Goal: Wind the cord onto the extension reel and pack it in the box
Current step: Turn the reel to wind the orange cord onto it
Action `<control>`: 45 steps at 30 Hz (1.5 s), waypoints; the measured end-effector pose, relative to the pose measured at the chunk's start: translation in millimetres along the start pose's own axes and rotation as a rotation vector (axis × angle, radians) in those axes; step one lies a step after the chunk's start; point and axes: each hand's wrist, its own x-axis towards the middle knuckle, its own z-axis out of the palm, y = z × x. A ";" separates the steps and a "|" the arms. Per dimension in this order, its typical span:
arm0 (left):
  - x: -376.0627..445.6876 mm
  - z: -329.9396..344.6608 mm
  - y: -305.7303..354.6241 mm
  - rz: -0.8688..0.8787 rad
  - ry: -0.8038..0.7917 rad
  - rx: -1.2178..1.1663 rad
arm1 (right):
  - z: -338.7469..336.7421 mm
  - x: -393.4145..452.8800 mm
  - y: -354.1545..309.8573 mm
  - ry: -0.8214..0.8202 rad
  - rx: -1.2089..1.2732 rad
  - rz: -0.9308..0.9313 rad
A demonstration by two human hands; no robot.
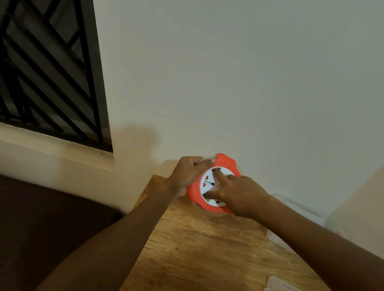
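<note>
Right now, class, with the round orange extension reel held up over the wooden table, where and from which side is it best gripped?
Grip the round orange extension reel by its thick orange rim, coming in from the left edge, as the left hand does. The rim is lumpy, which should stop slipping. That leaves the white socket face free, where the right hand has its fingers, probably to turn it.

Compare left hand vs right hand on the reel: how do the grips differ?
The left hand wraps around the orange rim of the reel from the left side, while the right hand lies over the white socket face. The left hand's fingers curl round the edge, while the right hand's fingers point onto the face. Both hands touch the reel above the wooden table.
</note>
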 end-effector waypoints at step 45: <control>-3.3 47.5 -22.6 -0.052 0.317 -0.205 | 52.1 2.5 -19.4 0.372 0.823 0.720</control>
